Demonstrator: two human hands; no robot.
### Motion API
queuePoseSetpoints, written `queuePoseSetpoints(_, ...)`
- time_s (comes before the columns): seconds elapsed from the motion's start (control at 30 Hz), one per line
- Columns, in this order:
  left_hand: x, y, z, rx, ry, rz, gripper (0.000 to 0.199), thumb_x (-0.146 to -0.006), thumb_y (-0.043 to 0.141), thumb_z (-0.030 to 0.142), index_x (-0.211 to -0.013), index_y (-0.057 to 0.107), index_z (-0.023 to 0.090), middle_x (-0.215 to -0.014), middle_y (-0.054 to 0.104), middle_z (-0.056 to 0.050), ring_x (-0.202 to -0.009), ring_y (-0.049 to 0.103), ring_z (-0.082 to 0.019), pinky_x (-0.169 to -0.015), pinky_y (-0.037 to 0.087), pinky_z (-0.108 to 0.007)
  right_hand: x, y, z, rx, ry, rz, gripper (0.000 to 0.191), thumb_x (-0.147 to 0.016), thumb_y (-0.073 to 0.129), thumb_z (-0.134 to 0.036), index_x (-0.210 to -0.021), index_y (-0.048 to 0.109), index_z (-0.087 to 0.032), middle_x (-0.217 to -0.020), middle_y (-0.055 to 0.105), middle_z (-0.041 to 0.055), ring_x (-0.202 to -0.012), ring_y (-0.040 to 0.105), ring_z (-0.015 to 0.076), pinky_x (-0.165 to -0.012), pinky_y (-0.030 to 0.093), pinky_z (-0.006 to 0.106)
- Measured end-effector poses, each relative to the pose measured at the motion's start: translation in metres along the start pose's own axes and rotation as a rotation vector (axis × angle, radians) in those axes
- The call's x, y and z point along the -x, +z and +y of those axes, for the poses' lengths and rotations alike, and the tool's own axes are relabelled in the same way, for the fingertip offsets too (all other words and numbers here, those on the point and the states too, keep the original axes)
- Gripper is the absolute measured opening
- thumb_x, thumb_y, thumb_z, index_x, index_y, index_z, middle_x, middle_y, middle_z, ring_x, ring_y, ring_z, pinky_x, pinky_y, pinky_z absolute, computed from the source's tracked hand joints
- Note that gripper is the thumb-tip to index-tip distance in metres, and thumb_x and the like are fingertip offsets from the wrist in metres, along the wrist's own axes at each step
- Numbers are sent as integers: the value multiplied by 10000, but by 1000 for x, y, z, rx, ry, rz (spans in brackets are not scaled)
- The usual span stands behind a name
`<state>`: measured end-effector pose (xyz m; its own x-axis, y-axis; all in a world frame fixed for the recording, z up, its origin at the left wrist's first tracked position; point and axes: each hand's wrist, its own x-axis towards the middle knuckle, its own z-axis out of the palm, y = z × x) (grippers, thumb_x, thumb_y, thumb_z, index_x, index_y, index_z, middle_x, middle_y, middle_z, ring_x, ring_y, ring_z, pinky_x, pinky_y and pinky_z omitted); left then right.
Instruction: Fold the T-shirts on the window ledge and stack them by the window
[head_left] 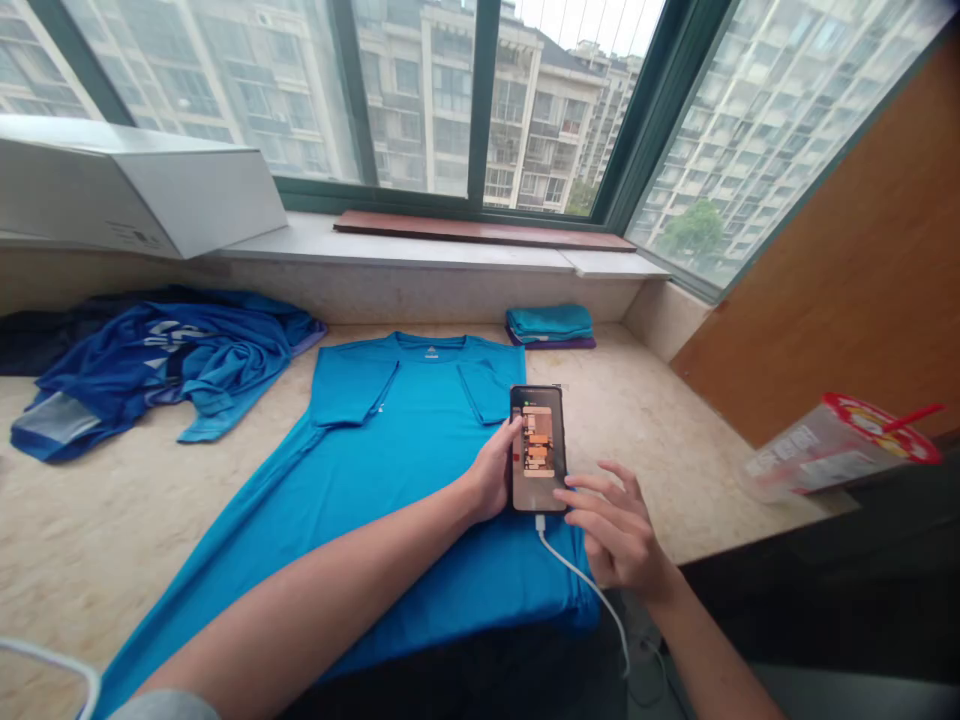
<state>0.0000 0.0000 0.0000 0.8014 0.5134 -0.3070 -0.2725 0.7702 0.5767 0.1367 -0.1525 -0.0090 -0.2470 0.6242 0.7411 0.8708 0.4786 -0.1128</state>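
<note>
My left hand (491,475) is closed around the left side of a smartphone (538,490), held upright with its screen lit. A white charging cable (577,568) is plugged into the phone's bottom edge. My right hand (619,525) is at the phone's lower right corner, fingers apart, one fingertip at or just over the screen. Whether it touches the glass I cannot tell. Beneath both arms a blue T-shirt (420,450) lies spread on the stone-look counter (240,450), its sleeves folded inward over the front.
Crumpled blue clothes (172,360) lie at the left. A small folded blue stack (550,324) sits at the back. A clear plastic cup (832,450) with red lid and straw stands right. On the sill rest a white box (172,190) and a reddish board (480,232), below the windows.
</note>
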Motion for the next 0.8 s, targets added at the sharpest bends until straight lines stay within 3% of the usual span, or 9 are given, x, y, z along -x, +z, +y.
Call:
queuePoseSetpoints(0.17, -1, 0, -2, 6, 53, 45, 482, -948, 666, 427, -1357, 605, 180, -1063, 786, -121, -833, 765, -263, -852, 581, -400, -2, 0, -2, 2, 4, -4, 287, -822, 487, -40, -938, 667, -231, -1090, 797, 43, -1085, 722, 258, -1091, 421, 558)
queuePoseSetpoints(0.27, -1, 0, 0, 5, -8, 35, 506, -961, 624, 480, -1340, 629, 145, -1027, 790, -139, -816, 763, -268, -859, 578, -401, -1, 0, -1, 5, 7, -2, 289, -830, 474, -41, -942, 663, -229, -1083, 797, 47, -1088, 720, 258, -1093, 420, 561)
queuePoseSetpoints(0.4, -1, 0, 1, 6, -37, 3, 512, -1007, 505, 501, -1283, 676, 105, -1086, 782, -167, -930, 757, -292, -912, 564, -409, 1, 0, 1, -1, 22, 22, 283, -830, 482, -39, -930, 666, -230, -1103, 792, 43, -1093, 716, 263, -1087, 426, 569)
queuePoseSetpoints(0.5, -1, -1, 0, 6, -30, 21, 501, -1030, 450, 481, -1273, 682, 109, -1142, 773, -161, -1019, 743, -301, -965, 547, -425, 1, 3, -1, 5, 186, 111, 290, -877, 479, -67, -976, 688, -243, -1106, 783, 52, -1097, 712, 273, -1049, 478, 554)
queuePoseSetpoints(0.6, -3, -2, -1, 2, -17, 12, 498, -1025, 460, 492, -1278, 682, 126, -1194, 759, -149, -1099, 717, -309, -1015, 527, -440, 0, 12, -10, 48, 487, 142, 334, -957, 515, -175, -1254, 657, -231, -1195, 743, 108, -1116, 699, 294, -956, 571, 503)
queuePoseSetpoints(0.7, -3, -3, -1, 14, 12, -13, 484, -1022, 466, 488, -1309, 670, 155, -1246, 741, -134, -1160, 690, -323, -1067, 495, -471, -1, 25, -25, 73, 650, 89, 609, -969, 613, -350, -1533, 437, -202, -1334, 664, 175, -1148, 683, 334, -890, 617, 493)
queuePoseSetpoints(0.8, -2, -2, 0, 29, 40, -37, 491, -1028, 448, 489, -1328, 660, 164, -1275, 728, -134, -1197, 670, -329, -1103, 464, -485, -4, 40, -38, 97, 726, 44, 903, -922, 682, -492, -1633, 227, -170, -1423, 588, 230, -1226, 635, 398, -906, 607, 539)
